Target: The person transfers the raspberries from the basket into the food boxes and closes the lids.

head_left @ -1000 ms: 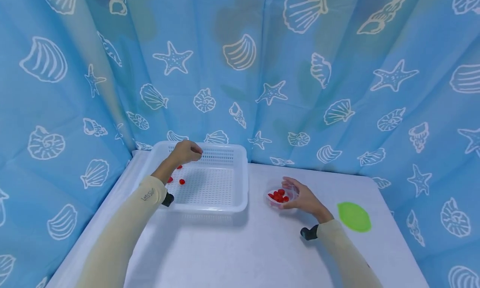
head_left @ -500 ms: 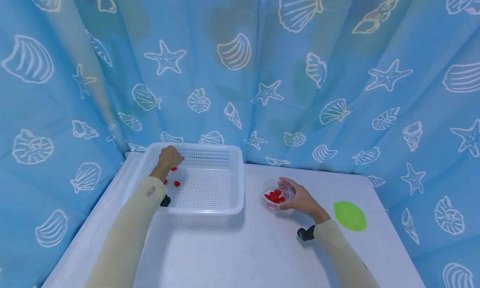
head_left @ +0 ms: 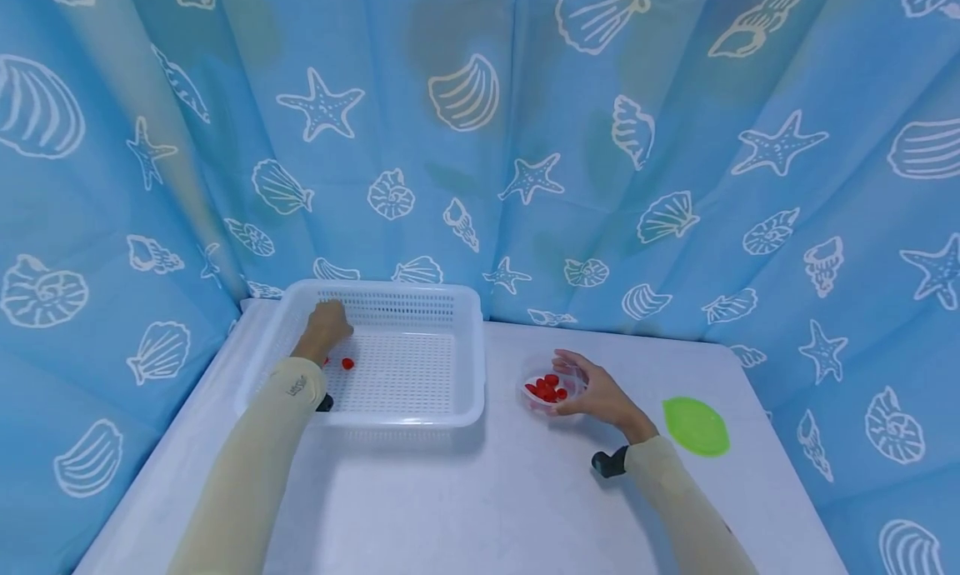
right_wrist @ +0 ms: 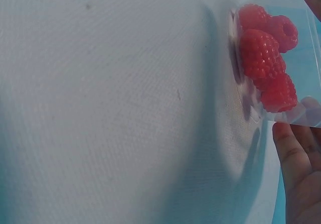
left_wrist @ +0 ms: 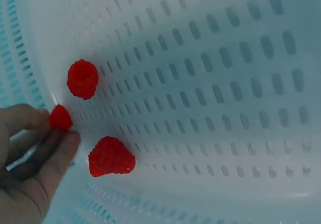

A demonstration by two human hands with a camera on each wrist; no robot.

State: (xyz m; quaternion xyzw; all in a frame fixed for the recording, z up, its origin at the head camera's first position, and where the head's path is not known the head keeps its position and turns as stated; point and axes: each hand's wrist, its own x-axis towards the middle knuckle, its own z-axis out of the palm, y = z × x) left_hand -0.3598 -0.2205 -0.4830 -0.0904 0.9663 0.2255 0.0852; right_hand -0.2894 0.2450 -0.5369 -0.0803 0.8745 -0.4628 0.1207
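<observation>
My left hand [head_left: 327, 325] reaches down into the white perforated basket [head_left: 480, 354]. In the left wrist view its fingertips and thumb pinch a small raspberry [left_wrist: 60, 117] by the basket's wall. Two more red clusters lie on the basket floor: a single raspberry [left_wrist: 83, 79] with its hollow end up, and a larger clump [left_wrist: 111, 156] below it. My right hand [head_left: 603, 396] grips a small clear plastic tub [head_left: 573, 383] on the table, thumb and fingers spread round its sides. Several raspberries [right_wrist: 260, 53] sit in that tub.
A green leaf-shaped lid [head_left: 696, 427] lies flat on the white-covered table [head_left: 480, 508], right of the tub. Behind everything hangs a blue curtain [head_left: 465, 167] with white shell prints, close to the basket's back rim.
My left hand has come down from over the basket's back part to its left floor, shifting left and lower. The right hand keeps its hold on the tub.
</observation>
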